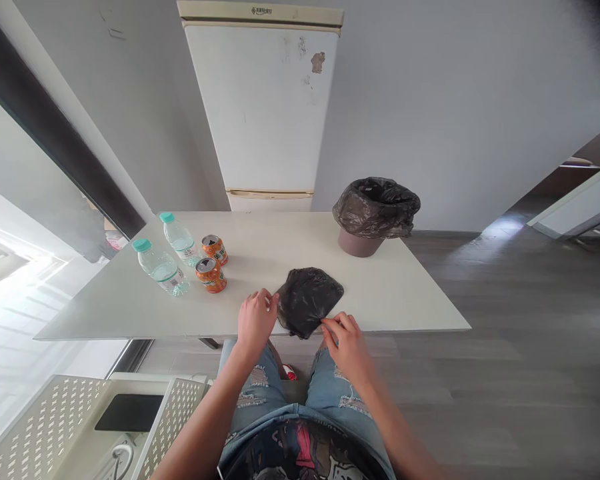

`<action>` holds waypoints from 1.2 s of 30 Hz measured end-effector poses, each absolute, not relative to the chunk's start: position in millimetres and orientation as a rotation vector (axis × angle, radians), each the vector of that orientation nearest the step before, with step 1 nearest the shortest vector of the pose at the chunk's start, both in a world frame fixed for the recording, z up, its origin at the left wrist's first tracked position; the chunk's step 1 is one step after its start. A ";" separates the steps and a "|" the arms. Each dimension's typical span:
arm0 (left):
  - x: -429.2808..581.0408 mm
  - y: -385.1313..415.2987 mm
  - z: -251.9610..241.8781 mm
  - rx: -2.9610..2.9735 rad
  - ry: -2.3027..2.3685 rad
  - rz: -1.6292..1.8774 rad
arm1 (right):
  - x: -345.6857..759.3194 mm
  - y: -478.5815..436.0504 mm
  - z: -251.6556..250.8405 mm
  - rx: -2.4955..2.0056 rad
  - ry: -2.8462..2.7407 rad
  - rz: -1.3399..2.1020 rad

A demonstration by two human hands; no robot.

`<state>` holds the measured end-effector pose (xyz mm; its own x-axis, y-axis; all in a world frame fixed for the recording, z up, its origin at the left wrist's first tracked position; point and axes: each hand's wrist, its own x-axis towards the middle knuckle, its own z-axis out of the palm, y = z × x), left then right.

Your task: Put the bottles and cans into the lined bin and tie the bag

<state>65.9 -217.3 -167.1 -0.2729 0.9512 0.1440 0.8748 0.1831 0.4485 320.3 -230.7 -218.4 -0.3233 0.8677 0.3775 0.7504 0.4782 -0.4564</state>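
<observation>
A black plastic bag [311,300] lies bunched up at the front edge of the white table, between my two hands. My left hand [257,320] pinches the bag's left edge between thumb and fingers. At its lower right corner, my right hand [347,343] grips the bag the same way, with thumb and forefinger closed. Two orange drink cans, a nearer can [211,277] and a farther can [215,249], stand left of the bag. Beyond them are two clear bottles with teal caps, a nearer bottle [163,270] and a farther bottle [180,239].
A brown bin [360,245] lined with a black bag [375,207] stands at the back right of the white table [270,233]. Behind the table is a white refrigerator [263,107]. A white perforated basket [55,427] holding a dark flat object sits at lower left.
</observation>
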 end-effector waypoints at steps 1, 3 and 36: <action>64.9 -208.9 -167.8 1.842 2.258 0.718 | 323.2 -229.1 -220.8 -1.373 -2.065 0.271; 65.3 -189.1 -169.8 1.885 2.203 0.728 | 327.5 -224.2 -225.4 -1.502 -1.858 0.253; 87.3 -116.9 -116.7 1.800 1.437 1.347 | 312.6 -123.4 -146.7 -0.966 -1.264 0.655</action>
